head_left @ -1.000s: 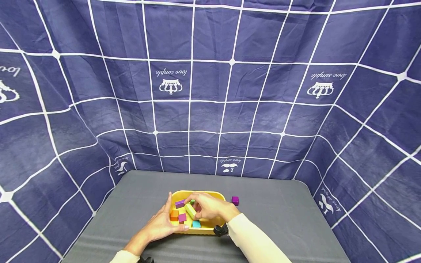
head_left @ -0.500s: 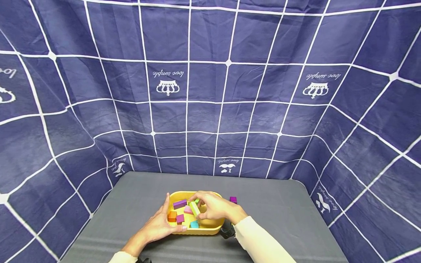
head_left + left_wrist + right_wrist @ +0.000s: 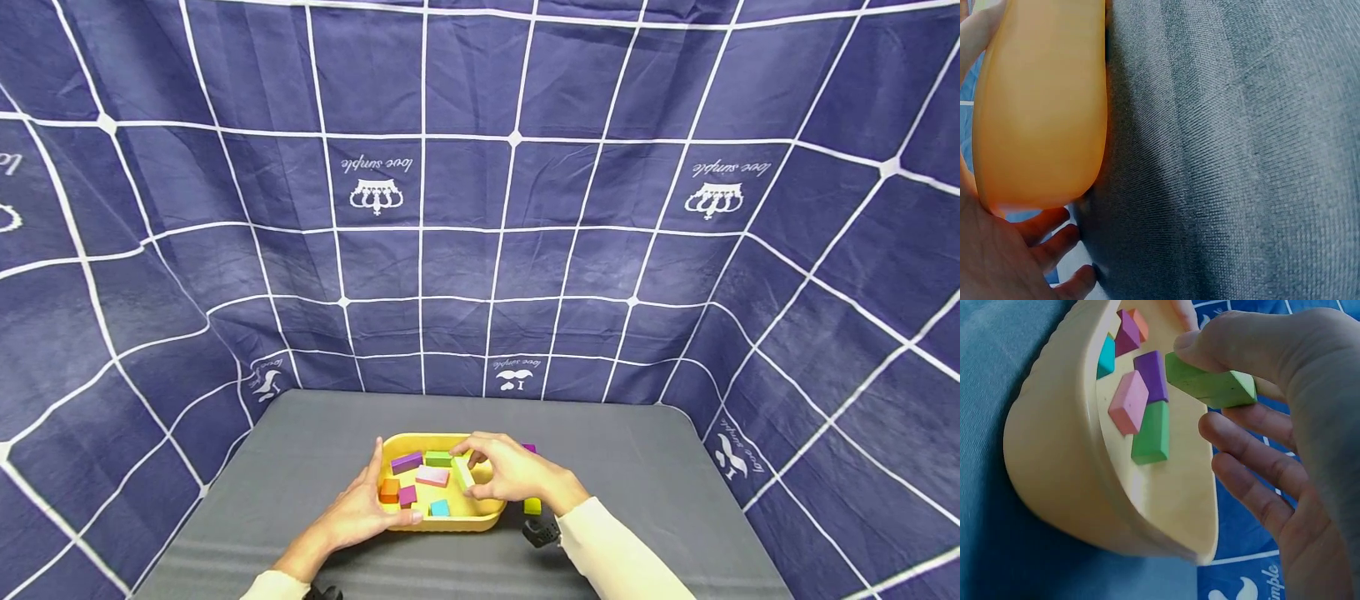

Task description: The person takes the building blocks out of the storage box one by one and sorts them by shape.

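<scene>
A yellow plastic tub (image 3: 450,526) sits on the grey table. My left hand (image 3: 352,510) grips its left end, thumb over the near rim and fingers along the end wall. Between thumb and fingers, my right hand (image 3: 517,473) pinches a yellow-green block (image 3: 1210,382), held over the right part of the tub. Inside lie a purple block (image 3: 407,463), a green block (image 3: 438,458), a pink block (image 3: 432,476), an orange block (image 3: 390,491), a magenta block (image 3: 407,497) and a blue block (image 3: 439,508). A pale yellow piece at the near wall is mostly hidden.
Right of the tub, a yellow block (image 3: 532,506) and a purple block (image 3: 529,448) lie on the table, partly hidden by the right hand and forearm. A blue gridded curtain (image 3: 465,267) hangs behind the table and along both sides.
My right hand has moved right with the yellow-green block, uncovering the pink and green blocks in the tub. The left hand keeps its hold. The head view has shifted slightly.
</scene>
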Available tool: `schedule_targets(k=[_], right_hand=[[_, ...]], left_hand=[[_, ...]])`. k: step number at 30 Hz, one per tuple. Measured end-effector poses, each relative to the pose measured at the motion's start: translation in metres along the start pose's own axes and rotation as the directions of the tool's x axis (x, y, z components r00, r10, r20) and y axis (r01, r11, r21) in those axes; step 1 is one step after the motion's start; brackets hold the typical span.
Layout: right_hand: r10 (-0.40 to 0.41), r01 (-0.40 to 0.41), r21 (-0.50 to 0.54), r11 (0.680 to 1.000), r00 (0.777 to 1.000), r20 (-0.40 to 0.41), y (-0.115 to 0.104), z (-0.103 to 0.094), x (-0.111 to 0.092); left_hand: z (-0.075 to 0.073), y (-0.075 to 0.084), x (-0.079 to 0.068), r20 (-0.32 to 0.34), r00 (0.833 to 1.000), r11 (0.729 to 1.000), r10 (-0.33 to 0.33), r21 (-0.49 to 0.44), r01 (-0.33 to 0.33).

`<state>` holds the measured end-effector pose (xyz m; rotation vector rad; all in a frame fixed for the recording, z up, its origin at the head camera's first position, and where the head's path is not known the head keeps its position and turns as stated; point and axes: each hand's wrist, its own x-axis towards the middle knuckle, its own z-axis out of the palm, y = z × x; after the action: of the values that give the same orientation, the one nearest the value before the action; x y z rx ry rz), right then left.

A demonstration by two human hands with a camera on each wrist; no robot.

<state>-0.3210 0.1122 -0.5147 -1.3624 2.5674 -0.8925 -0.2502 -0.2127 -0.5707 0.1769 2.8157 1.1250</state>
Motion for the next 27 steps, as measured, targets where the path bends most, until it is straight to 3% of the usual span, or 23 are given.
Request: schedule_targets(k=[16,27], right_hand=[[-0.007,0.004,-0.033,0.999,0.996,-0.092,0.006,-0.019,-0.029],[0.012,-0.004,0.065,0.998,0.991,-0.136,0.016,-0.019,-0.051]], left_hand=[[0.001,0.001,0.001,-0.01,1.0,1.0,-0.005,0.0,0.005],[0.002,-0.002,-0.001,-0.028,1.0,1.0,0.0,0.012,0.0]])
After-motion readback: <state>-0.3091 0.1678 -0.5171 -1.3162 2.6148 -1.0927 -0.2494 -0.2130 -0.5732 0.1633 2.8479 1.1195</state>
